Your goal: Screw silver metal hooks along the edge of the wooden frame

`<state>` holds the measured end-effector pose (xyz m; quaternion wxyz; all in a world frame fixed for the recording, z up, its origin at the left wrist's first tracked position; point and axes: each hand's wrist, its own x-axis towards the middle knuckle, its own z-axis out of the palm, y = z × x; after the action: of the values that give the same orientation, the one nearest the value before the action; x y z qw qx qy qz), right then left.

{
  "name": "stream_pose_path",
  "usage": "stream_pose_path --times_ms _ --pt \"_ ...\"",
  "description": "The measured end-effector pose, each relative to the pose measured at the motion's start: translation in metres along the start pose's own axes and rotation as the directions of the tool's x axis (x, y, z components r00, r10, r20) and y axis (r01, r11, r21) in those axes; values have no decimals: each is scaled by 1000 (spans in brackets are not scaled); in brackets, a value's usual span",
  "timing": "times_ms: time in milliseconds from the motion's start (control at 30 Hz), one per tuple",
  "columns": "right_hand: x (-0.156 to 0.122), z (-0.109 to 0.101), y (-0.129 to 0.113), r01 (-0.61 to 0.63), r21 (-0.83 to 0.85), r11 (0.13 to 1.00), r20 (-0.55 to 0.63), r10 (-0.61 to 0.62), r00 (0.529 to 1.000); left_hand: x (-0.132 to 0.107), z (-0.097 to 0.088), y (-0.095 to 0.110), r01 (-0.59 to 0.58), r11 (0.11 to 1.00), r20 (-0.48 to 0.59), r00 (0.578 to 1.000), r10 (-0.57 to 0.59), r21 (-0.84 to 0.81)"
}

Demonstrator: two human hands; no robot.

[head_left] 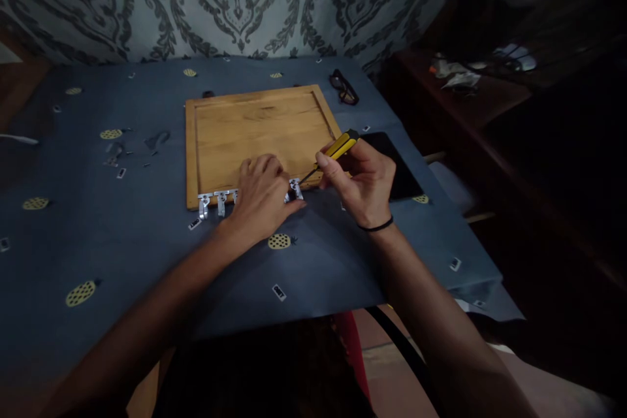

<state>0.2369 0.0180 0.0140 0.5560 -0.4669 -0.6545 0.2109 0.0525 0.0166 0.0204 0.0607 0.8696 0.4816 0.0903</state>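
Note:
A framed wooden board (pixel 255 134) lies on the cloth-covered table. Along its near edge runs a row of silver metal hooks (pixel 221 202), partly hidden behind my hand. My left hand (pixel 262 196) rests over this row, fingers bent onto the board and thumb gripping by the rightmost metal hook (pixel 296 188). In my right hand (pixel 367 179) is a yellow-and-black screwdriver (pixel 340 145), held in a pinch. Its thin shaft slants down to the left, and the tip is at the rightmost hook; whether it sits in a screw is too small to tell.
A black tablet-like slab (pixel 399 166) lies right of the board, partly behind my right hand. Black-framed glasses (pixel 344 87) sit near the far right corner. Small dark pieces (pixel 115 151) are scattered at left. A patterned curtain (pixel 240 6) hangs behind the table.

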Motion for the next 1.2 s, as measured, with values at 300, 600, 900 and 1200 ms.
stream_pose_path --times_ms 300,600,900,1200 --pt "0 0 0 -20 8 1000 -19 20 1000 0 1 2 25 999 1 1000 -25 -24" --pt "-6 0 -6 23 2 1000 -186 -22 982 -1 4 1 21 998 0 1000 -21 -64" --pt "-9 4 -10 36 16 999 -188 -33 982 -3 9 2 10 997 -47 999 -13 -76" --pt "-8 3 -10 -5 -27 1000 -141 1 990 -2 4 2 21 997 6 1000 -20 -78"
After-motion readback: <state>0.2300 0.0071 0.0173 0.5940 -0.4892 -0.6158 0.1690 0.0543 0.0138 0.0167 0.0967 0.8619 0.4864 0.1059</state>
